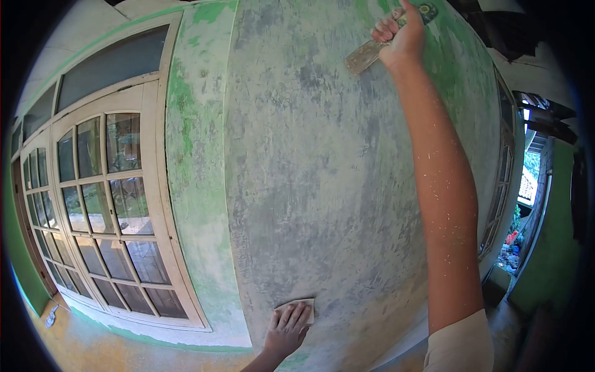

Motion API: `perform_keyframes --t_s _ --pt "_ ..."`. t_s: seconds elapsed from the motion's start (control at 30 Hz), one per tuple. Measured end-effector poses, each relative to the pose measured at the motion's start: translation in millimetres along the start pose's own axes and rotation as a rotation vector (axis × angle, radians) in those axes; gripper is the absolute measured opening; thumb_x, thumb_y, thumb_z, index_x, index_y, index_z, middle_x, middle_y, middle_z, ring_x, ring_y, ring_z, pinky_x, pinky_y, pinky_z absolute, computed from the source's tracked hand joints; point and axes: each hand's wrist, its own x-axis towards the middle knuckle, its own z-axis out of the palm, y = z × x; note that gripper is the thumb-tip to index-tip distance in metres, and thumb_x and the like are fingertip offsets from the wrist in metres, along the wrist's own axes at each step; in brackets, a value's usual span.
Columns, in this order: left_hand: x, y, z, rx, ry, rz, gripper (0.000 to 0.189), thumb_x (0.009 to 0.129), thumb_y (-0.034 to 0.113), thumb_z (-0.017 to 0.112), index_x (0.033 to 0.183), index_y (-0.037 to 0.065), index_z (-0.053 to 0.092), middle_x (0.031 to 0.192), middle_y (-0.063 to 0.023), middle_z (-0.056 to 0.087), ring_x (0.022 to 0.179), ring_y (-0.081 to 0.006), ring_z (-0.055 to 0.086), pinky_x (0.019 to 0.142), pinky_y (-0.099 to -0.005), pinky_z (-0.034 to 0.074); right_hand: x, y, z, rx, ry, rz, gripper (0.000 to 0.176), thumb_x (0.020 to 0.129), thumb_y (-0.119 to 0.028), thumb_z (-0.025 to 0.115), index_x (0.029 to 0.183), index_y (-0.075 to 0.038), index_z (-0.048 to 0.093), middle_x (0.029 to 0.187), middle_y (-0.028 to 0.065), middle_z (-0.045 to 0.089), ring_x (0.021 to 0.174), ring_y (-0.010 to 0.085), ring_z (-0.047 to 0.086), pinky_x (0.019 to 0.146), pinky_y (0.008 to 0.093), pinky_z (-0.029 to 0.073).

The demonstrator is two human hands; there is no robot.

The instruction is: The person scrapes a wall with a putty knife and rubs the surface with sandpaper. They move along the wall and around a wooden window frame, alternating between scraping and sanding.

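Note:
High on the wall, my right hand point(403, 38) is wrapped round the handle of a scraper point(364, 57). Its flat, worn metal blade points down and left, close against the wall surface. Low down, my left hand point(286, 328) presses a thin, pale flat sheet point(309, 309) to the wall, fingers bent over it. The sheet's far edge and right corner stick out past the fingers; the rest lies hidden under them. Between both hands stretches the wall point(310, 180), with patchy grey and whitish bare areas and remnants of green paint. Pale flecks dot my right forearm.
To the left are white-framed double doors point(102, 204) with glass panes, beside a green-stained wall strip point(198, 155). A yellowish floor point(111, 347) runs below, with a small crumpled item point(52, 316) on it. At far right, a window point(501, 167) and a green wall point(551, 229) border a gap outdoors.

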Motion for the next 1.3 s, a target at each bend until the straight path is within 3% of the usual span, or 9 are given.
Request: perform_keyframes --t_s 0.1,0.17,0.43,0.57,0.63,0.77,1.1,1.17,1.3 --pt "-1.7 -0.6 3.2 -0.013 -0.008 -0.001 0.060 0.083 0.041 0.059 0.137 0.020 0.043 0.144 0.0016 0.038 0.129 -0.0188 0.034 0.103 -0.0455 0.027 -6.9 -20.0 -6.8 0.185 -0.189 -0.134 0.035 0.081 -0.033 0.063 0.066 -0.013 0.037 0.057 -0.0029 0.023 0.049 0.0125 0.024 0.049 0.0276 0.023" --pt "-3.9 -2.6 11.3 -0.013 0.030 0.043 0.065 0.081 0.043 0.061 0.137 0.016 0.043 0.146 -0.0046 0.035 0.131 -0.0269 0.033 0.105 -0.0526 0.022 -15.3 -1.9 -7.8 0.119 -0.160 -0.095 0.035 0.081 -0.032 0.063 0.067 -0.013 0.037 0.056 -0.0024 0.024 0.049 0.0125 0.025 0.049 0.0275 0.024" --pt "-3.5 -1.4 12.9 0.011 0.046 0.038 0.062 0.081 0.043 0.061 0.135 0.018 0.046 0.145 -0.0033 0.037 0.132 -0.0259 0.032 0.105 -0.0522 0.023 -23.5 -8.4 -27.0 0.231 0.022 -0.126 0.038 0.080 -0.037 0.062 0.066 -0.016 0.034 0.058 -0.0022 0.026 0.049 0.0129 0.026 0.049 0.0272 0.023" --pt "-4.2 -1.6 13.0 0.033 0.067 0.039 0.060 0.082 0.044 0.061 0.134 0.018 0.047 0.144 -0.0030 0.038 0.132 -0.0252 0.032 0.105 -0.0521 0.023 -26.2 1.3 -29.9 0.188 -0.075 -0.059 0.035 0.081 -0.035 0.061 0.067 -0.016 0.035 0.058 -0.0021 0.026 0.049 0.0129 0.026 0.049 0.0277 0.023" --pt "-3.7 -1.8 11.9 0.024 0.066 0.036 0.060 0.082 0.044 0.061 0.135 0.018 0.047 0.144 -0.0030 0.038 0.132 -0.0252 0.032 0.105 -0.0523 0.023 -28.0 -10.1 -34.1 0.304 -0.055 -0.215 0.034 0.082 -0.033 0.060 0.067 -0.015 0.035 0.058 -0.0020 0.026 0.050 0.0133 0.026 0.049 0.0280 0.023" --pt "-5.2 -1.7 13.6 0.022 0.039 0.040 0.060 0.082 0.043 0.060 0.135 0.018 0.046 0.144 -0.0035 0.038 0.132 -0.0257 0.031 0.105 -0.0529 0.023 -40.4 9.5 -23.5 0.225 0.001 -0.090 0.033 0.082 -0.031 0.060 0.068 -0.016 0.034 0.057 -0.0023 0.026 0.049 0.0132 0.025 0.049 0.0284 0.024" --pt "-5.6 -1.2 13.3 0.016 0.034 0.031 0.060 0.083 0.044 0.059 0.136 0.019 0.045 0.144 -0.0031 0.037 0.133 -0.0259 0.030 0.105 -0.0537 0.024 -37.5 0.3 -25.5 0.244 0.049 -0.206 0.031 0.081 -0.025 0.061 0.070 -0.014 0.033 0.058 -0.0021 0.026 0.050 0.0125 0.027 0.049 0.0289 0.026" --pt "-3.4 1.0 10.8 -0.005 0.046 -0.010 0.060 0.083 0.041 0.057 0.138 0.020 0.042 0.145 0.0018 0.037 0.133 -0.0191 0.028 0.105 -0.0453 0.024 -36.5 -0.2 -24.1 0.300 0.042 -0.244 0.031 0.081 -0.023 0.061 0.071 -0.014 0.033 0.058 -0.0020 0.027 0.049 0.0126 0.027 0.049 0.0289 0.026" --pt "-3.3 0.3 8.0 0.000 0.011 -0.013 0.059 0.084 0.040 0.057 0.138 0.020 0.042 0.145 0.0014 0.037 0.132 -0.0191 0.030 0.103 -0.0458 0.028 -38.5 7.4 -11.7 0.253 0.022 -0.158 0.030 0.080 -0.021 0.061 0.069 -0.014 0.034 0.058 -0.0019 0.028 0.049 0.0127 0.028 0.049 0.0287 0.027"
